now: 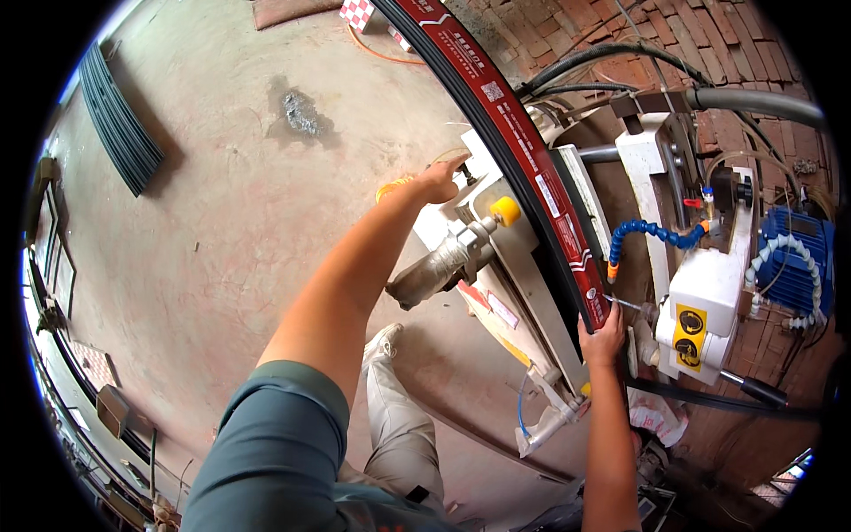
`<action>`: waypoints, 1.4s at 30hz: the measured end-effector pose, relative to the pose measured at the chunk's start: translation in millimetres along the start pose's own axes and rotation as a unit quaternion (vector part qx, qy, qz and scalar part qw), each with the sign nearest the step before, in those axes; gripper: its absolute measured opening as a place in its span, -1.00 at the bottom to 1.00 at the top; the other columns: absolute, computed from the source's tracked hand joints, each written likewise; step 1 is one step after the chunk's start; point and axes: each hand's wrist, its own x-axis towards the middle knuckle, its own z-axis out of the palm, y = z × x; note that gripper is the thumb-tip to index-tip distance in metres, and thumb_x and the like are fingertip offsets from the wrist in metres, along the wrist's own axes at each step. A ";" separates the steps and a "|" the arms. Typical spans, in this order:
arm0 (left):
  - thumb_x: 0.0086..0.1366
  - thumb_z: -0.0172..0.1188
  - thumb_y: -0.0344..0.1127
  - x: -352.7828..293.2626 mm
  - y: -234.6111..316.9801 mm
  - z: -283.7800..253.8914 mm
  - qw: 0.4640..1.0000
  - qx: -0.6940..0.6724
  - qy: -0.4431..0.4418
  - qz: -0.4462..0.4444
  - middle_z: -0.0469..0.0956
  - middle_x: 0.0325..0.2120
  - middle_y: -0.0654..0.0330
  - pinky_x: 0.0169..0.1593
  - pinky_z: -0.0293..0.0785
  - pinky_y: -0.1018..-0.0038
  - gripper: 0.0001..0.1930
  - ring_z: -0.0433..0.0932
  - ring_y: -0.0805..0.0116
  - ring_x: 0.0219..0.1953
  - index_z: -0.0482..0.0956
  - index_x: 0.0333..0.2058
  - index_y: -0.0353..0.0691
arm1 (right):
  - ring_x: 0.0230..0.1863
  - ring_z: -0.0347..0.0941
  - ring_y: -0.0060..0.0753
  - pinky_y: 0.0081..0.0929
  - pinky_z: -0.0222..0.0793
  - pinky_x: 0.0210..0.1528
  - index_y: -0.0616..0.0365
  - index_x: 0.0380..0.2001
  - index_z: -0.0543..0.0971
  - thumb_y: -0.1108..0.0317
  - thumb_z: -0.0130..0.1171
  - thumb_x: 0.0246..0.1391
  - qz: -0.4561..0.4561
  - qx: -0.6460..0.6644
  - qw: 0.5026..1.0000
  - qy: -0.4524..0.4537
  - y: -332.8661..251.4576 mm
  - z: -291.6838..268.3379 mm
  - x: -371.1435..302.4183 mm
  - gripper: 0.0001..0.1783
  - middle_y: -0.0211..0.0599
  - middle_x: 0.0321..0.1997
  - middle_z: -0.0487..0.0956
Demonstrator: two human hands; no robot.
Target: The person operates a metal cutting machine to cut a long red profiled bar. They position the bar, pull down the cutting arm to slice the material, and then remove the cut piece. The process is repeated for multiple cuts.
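- Left hand point(441, 180): arm stretched forward, hand resting on the far end of the white machine bed point(496, 266), fingers bent over a small part beside an orange piece point(391, 188); whether anything is clamped in it cannot be told
- Right hand point(602, 335): fingers closed around the near end of the long red and black strip point(523, 151), holding it where it meets the saw head point(700, 319)
- Long red and black strip: lies along the machine bed, running from the right hand away toward the top of the view, beside the brick wall point(567, 27)
- Yellow knob point(505, 210) and grey metal cylinder point(439, 268): mounted on the left side of the bed, just below the left hand
- Blue jointed hose point(647, 233): arcs between the strip and the saw head
- Dark strips point(120, 115): stacked on the concrete floor point(222, 222), well apart from the machine
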 end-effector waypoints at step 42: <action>0.27 -0.07 -0.47 -34.4 -120.2 -27.2 0.944 -0.280 0.173 -0.013 0.52 0.25 0.07 0.37 0.24 0.28 -0.36 0.37 0.12 0.34 0.35 0.37 -0.19 | 0.34 0.34 0.25 -0.01 0.25 0.41 0.24 0.32 0.32 0.07 0.58 -0.25 0.039 0.003 0.998 -0.044 4.0 4.6 8.8 0.07 0.21 0.33 0.41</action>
